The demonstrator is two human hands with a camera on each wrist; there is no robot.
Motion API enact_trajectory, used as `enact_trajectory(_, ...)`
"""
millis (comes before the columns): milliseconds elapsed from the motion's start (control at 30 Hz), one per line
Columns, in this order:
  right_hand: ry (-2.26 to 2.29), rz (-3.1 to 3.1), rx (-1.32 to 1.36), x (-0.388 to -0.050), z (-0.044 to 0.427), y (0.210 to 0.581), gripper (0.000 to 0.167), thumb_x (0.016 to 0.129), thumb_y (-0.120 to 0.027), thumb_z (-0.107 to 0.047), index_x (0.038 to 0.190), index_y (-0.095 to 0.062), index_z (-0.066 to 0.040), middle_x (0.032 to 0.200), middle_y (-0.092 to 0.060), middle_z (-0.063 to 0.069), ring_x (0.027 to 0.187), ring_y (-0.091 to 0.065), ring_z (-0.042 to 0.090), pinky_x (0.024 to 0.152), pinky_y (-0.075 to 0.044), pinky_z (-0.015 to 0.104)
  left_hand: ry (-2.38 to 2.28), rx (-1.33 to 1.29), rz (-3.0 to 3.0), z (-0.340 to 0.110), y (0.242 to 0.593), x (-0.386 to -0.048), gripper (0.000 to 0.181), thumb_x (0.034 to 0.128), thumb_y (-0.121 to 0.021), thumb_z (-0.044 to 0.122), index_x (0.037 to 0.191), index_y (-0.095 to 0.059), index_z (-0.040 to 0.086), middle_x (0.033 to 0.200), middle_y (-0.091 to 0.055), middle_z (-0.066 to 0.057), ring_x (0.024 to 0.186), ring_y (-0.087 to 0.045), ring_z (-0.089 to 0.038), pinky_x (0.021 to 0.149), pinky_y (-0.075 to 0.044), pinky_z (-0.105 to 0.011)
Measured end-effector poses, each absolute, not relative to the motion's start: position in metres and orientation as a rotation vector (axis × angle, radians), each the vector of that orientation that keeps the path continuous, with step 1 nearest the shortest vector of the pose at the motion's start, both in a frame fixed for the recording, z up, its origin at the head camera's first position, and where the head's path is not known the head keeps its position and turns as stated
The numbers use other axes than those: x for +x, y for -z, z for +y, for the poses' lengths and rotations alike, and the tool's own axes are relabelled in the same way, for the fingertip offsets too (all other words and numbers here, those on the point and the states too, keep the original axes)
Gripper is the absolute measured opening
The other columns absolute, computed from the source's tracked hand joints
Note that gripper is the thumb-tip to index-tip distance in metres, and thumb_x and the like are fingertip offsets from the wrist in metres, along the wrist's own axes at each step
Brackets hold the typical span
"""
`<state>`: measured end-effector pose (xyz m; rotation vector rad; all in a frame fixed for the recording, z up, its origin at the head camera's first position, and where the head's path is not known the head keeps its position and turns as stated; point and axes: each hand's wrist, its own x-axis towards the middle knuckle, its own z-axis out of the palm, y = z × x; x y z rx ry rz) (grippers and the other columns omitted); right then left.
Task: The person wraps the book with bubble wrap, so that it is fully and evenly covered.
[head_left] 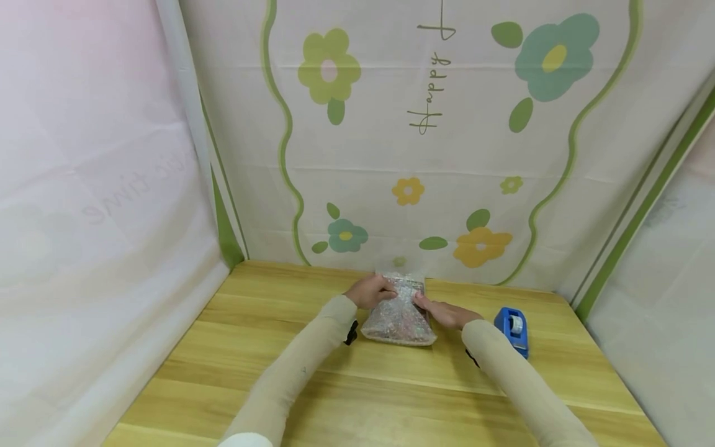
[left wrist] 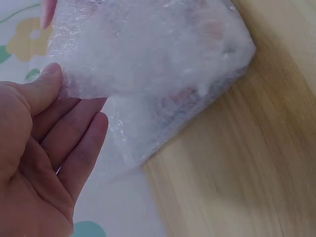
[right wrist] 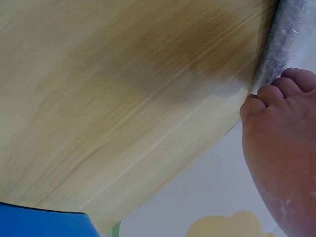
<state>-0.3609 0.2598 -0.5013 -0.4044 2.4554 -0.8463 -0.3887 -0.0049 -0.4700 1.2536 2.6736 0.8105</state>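
**One bubble-wrapped bundle between left hand and right hand**

The single bundle lies on the table, right of the left hand and left of the right. The left hand pinches one wrap edge between thumb and fingers. The right hand touches the wrap's other side; whether its fingers grip, I cannot tell. One blue tape dispenser, carrying one roll, stands right of the right hand. Beneath both hands is one wooden table; beyond them hangs a cloth with two blue and two orange flowers.
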Motion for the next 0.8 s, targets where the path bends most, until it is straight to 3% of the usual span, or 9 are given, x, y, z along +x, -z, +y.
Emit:
enact_trajectory(100, 0.831, 2.465, -0.365, -0.359, 0.260, 0.501, 0.088, 0.107, -0.010, -0.073, 0.169, -0.025, -0.013, 0.175, -0.026, 0.018, 0.163, -0.020, 0.044, 0.130, -0.018, 0.065, -0.808, 1.198, 2.701, -0.001, 0.477, -0.394, 0.037, 0.1081, -0.061, 0.015, 0.072, -0.066, 0.006, 0.064, -0.045, 0.002, 0.057, -0.036, -0.008, 0.064, -0.037, -0.021)
enact_trajectory(200, 0.811, 2.473, -0.347, -0.359, 0.258, 0.501, 0.088, 0.106, -0.015, -0.076, 0.171, -0.019, -0.016, 0.178, -0.017, 0.014, 0.165, -0.013, 0.043, 0.130, -0.014, 0.068, -0.808, 1.123, 2.731, 0.003, 0.484, -0.398, 0.026, 0.1059, -0.065, 0.016, 0.088, -0.081, 0.007, 0.071, -0.065, 0.000, 0.064, -0.051, -0.008, 0.066, -0.041, -0.020)
enact_trajectory(333, 0.738, 2.496, -0.387, -0.359, 0.255, 0.500, 0.084, 0.107, -0.020, -0.073, 0.171, -0.010, -0.019, 0.180, -0.003, 0.006, 0.166, -0.003, 0.039, 0.130, -0.009, 0.069, -0.808, 1.040, 2.754, 0.005, 0.490, -0.402, 0.020, 0.1040, -0.068, 0.016, 0.097, -0.085, 0.010, 0.085, -0.078, -0.004, 0.070, -0.059, -0.010, 0.066, -0.045, -0.020)
enact_trajectory(467, 0.618, 2.548, -0.438, -0.358, 0.255, 0.500, 0.084, 0.106, -0.024, -0.074, 0.171, -0.013, -0.022, 0.180, -0.001, 0.003, 0.166, -0.005, 0.040, 0.129, -0.011, 0.070, -0.809, 1.003, 2.768, 0.006, 0.494, -0.404, 0.018, 0.1032, -0.069, 0.016, 0.098, -0.086, 0.011, 0.091, -0.080, -0.004, 0.066, -0.054, -0.007, 0.064, -0.045, -0.021)
enact_trajectory(567, 0.562, 2.573, -0.472, -0.357, 0.256, 0.501, 0.091, 0.102, -0.031, -0.079, 0.171, -0.014, -0.023, 0.181, 0.001, 0.004, 0.166, -0.006, 0.041, 0.129, -0.013, 0.070, -0.799, 0.970, 2.782, 0.007, 0.493, -0.403, 0.018, 0.1030, -0.070, 0.016, 0.096, -0.085, 0.012, 0.093, -0.081, -0.004, 0.069, -0.058, -0.008, 0.065, -0.045, -0.022)
enact_trajectory(700, 0.532, 2.586, -0.508, -0.356, 0.255, 0.503, 0.101, 0.097, -0.040, -0.084, 0.172, -0.010, -0.022, 0.181, 0.003, 0.005, 0.165, -0.008, 0.042, 0.130, -0.017, 0.068, -0.784, 0.936, 2.803, 0.008, 0.490, -0.400, 0.019, 0.1032, -0.070, 0.016, 0.093, -0.085, 0.011, 0.100, -0.082, -0.005, 0.090, -0.073, -0.018, 0.067, -0.047, -0.024)
enact_trajectory(800, 0.516, 2.599, -0.532, -0.355, 0.256, 0.505, 0.108, 0.094, -0.049, -0.084, 0.172, -0.009, -0.020, 0.180, 0.003, 0.006, 0.165, -0.010, 0.041, 0.130, -0.020, 0.066, -0.769, 0.924, 2.829, 0.010, 0.491, -0.401, 0.021, 0.1034, -0.069, 0.017, 0.089, -0.084, 0.012, 0.104, -0.082, -0.004, 0.103, -0.075, -0.021, 0.069, -0.048, -0.025)
